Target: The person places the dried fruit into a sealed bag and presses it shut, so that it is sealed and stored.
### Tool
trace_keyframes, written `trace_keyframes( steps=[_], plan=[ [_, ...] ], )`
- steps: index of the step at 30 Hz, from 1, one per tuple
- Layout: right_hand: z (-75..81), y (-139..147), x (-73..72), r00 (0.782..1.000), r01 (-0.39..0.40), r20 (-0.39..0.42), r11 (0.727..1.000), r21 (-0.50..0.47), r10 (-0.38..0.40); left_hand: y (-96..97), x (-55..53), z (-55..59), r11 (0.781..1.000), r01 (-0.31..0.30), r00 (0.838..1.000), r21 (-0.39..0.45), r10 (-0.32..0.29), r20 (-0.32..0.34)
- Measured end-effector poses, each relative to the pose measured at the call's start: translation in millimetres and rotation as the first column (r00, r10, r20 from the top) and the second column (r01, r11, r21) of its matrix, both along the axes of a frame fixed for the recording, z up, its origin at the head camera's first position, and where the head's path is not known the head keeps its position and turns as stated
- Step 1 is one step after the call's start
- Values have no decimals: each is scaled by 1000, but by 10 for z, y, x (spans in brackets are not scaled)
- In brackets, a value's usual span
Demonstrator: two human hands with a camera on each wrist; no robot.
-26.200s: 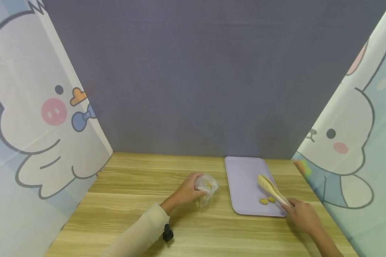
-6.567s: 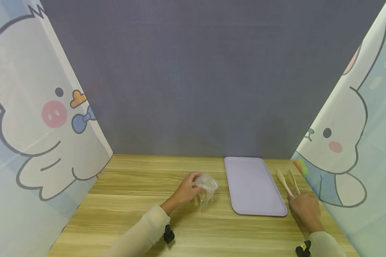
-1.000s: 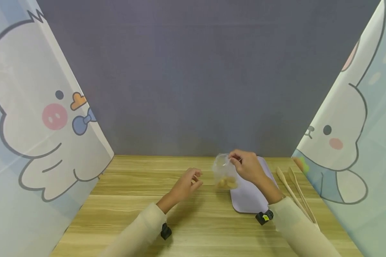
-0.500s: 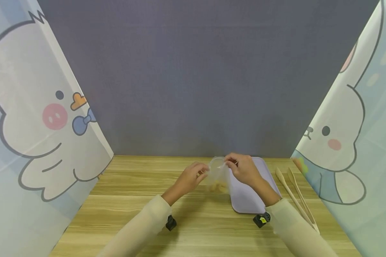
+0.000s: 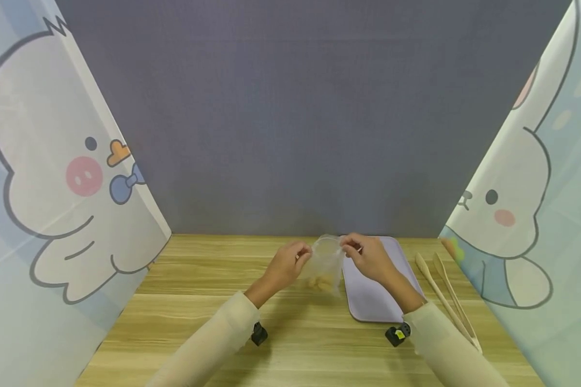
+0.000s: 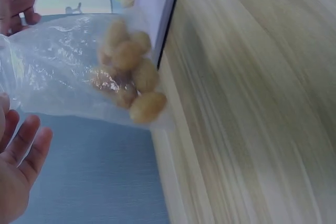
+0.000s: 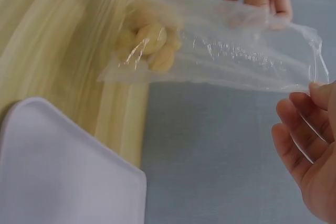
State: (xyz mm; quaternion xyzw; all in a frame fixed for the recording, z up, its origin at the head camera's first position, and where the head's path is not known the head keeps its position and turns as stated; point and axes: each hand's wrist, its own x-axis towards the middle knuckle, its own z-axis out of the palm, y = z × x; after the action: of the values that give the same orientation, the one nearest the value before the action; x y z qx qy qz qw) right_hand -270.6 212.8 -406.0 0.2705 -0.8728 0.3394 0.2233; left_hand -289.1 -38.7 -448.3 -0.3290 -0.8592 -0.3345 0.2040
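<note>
A clear plastic bag [image 5: 327, 262] hangs upright above the table, its mouth at the top. Several yellow-brown oval pieces [image 6: 128, 56], perhaps dried fruit, lie in its bottom. My left hand [image 5: 284, 264] pinches the left side of the bag's mouth between thumb and finger. On the other side, my right hand [image 5: 372, 259] pinches the opposite edge; in the right wrist view its thumb presses the rim while the other fingers curl loosely. The mouth is spread between both hands.
A pale purple tray [image 5: 370, 301] lies right of the bag, partly under my right forearm. Farther right, cream tongs [image 5: 439, 291] rest on the wooden table [image 5: 213, 269]. A grey panel [image 5: 290, 118] stands behind, with printed cartoon walls on both sides.
The tongs have left my right hand for the table, and the two pieces are off the tray. My left hand, free a second ago, now grips the bag too, which has shifted left.
</note>
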Motion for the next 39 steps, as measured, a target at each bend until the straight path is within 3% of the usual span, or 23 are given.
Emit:
trace_keyframes(
  steps=[6, 12, 16, 23, 26, 31, 35, 39],
  plan=[
    [-119, 16, -15, 999, -16, 39, 1000, -13, 17, -10, -2, 77, 999, 16, 999, 47, -14, -44],
    [-185, 34, -41, 1000, -25, 8, 999, -44, 25, -8, 8, 143, 997, 12, 996, 73, -6, -84],
    [-241, 62, -44, 999, -29, 36, 997, -76, 32, 4, 14, 210, 994, 15, 994, 106, -3, -112],
    [-500, 84, -19, 994, -11, 109, 999, -52, 16, 23, 21, 345, 991, 6, 994, 136, 9, -111],
    [-638, 72, 5, 980, -19, 199, 1000, 10, 17, 19, 33, 401, 989, 12, 994, 148, 5, -112],
    [-825, 18, 44, 934, -86, 355, 992, 94, 47, 24, 41, 466, 990, 8, 994, 140, 8, -112],
    [-895, -47, 65, 902, -138, 424, 984, 111, 79, 26, 44, 505, 987, 8, 994, 158, 9, -107],
    [-960, -110, 71, 917, -137, 391, 984, 116, 82, 18, 42, 533, 984, 6, 995, 180, 12, -99]
  ],
)
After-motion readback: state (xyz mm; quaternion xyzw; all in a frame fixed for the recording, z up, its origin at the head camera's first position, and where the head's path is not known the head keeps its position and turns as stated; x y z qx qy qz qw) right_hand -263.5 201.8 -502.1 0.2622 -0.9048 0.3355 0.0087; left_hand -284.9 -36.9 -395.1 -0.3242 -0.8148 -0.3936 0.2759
